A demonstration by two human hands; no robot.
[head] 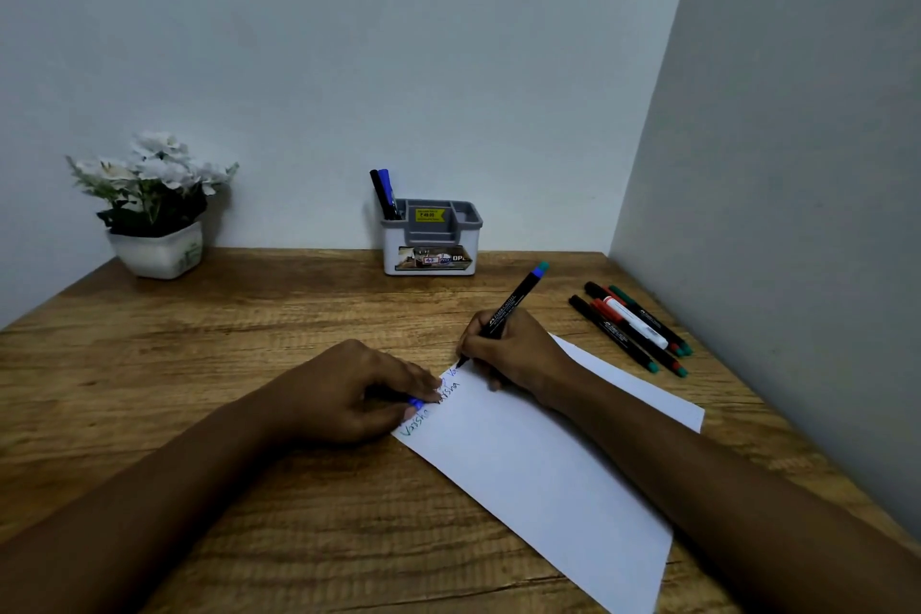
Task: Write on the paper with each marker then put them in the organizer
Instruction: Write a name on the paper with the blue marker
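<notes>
Your right hand (pixel 503 354) grips blue marker (pixel 516 302), tip at far edge of paper (pixel 538 454); left hand (pixel 349 389), curled round cap (pixel 416 403), pins its left corner. Ease off and paper slips, line skids.

Organizer (pixel 431 239) behind paper (pixel 548 459); spare markers (pixel 630 327) right; plant (pixel 154 204) far left.

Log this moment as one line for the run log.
right hand: writing with blue marker on paper | left hand: holds blue cap | organizer: two markers in | loose markers: beside paper
</notes>
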